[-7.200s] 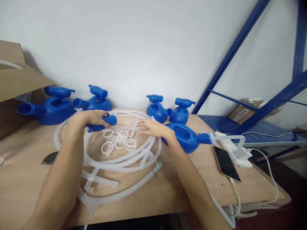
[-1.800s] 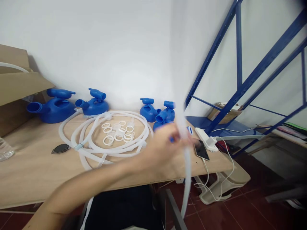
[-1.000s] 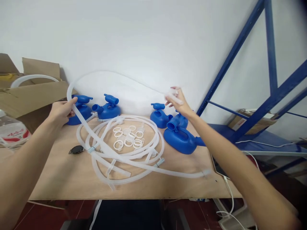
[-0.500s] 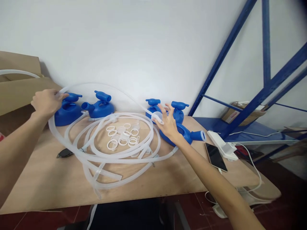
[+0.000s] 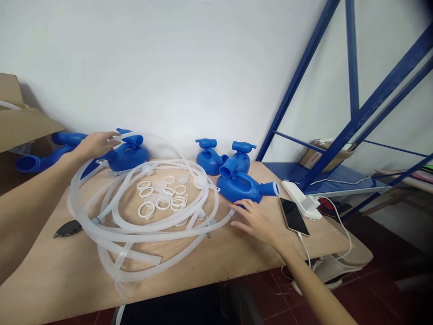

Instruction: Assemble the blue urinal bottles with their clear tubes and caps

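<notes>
My left hand (image 5: pixel 99 144) is closed round a clear hose (image 5: pixel 126 134), in front of a blue handled bottle (image 5: pixel 130 157) at the back left. From there the hose arcs rightwards to a translucent cap (image 5: pixel 199 182), which rests on the hose coil (image 5: pixel 152 228). Fingers spread, my right hand (image 5: pixel 255 220) is at the lower edge of another blue bottle (image 5: pixel 233 190) lying on its side, close to a hose end. Whether the fingertips touch the bottle I cannot tell. Inside the coil lie several white rings (image 5: pixel 163 204) and clear caps.
Two blue bottles (image 5: pixel 208 158) stand against the wall. More blue parts (image 5: pixel 37 162) show beyond my left forearm, beside a cardboard box (image 5: pixel 30 126). A phone (image 5: pixel 294 216) and white power strip (image 5: pixel 301 198) lie on the right. Dark flat object (image 5: pixel 67 229) sits front left.
My right hand has let go of the cap and come down towards the near bottle, fingers spread. The cap now rests on the coil. My left hand has moved right with the hose. The view has shifted.
</notes>
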`<state>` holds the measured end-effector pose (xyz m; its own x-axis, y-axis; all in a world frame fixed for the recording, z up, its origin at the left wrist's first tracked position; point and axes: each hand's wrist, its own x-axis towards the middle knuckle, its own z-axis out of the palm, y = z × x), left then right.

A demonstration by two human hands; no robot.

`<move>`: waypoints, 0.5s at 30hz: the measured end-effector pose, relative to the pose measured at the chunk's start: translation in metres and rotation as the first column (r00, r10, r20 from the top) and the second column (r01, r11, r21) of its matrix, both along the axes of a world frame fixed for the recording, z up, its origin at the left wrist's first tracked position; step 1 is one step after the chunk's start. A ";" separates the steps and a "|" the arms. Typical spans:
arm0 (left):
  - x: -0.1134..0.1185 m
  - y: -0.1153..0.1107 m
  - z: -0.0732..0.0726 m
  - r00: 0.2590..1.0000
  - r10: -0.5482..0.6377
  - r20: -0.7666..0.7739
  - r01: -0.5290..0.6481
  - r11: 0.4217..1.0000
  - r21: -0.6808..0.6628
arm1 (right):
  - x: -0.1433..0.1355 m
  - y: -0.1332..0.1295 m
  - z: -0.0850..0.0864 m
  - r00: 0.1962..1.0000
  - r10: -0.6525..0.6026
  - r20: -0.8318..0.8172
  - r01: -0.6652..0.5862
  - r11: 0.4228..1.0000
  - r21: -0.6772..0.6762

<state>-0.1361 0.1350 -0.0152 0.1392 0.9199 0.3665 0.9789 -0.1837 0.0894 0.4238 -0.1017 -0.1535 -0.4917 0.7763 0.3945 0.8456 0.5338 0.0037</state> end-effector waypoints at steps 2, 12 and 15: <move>0.006 -0.004 -0.006 1.000 0.017 0.019 -0.017 1.000 0.024 | 0.008 -0.010 -0.013 1.000 -0.004 -0.015 0.003 1.000 -0.021; 0.033 -0.029 -0.014 0.986 0.130 -0.105 -0.138 0.987 -0.076 | -0.029 0.019 -0.033 0.950 0.057 -0.308 -0.019 0.992 0.122; 0.028 -0.028 -0.029 0.981 0.093 -0.173 -0.123 0.978 -0.170 | -0.012 0.010 -0.015 0.949 0.065 -0.309 -0.042 0.996 0.081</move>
<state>-0.1082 0.1067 -0.0443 0.0798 0.9813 0.1753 0.9961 -0.0718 -0.0511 0.4115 -0.0920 -0.1687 -0.3755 0.7157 0.5889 0.7812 0.5863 -0.2144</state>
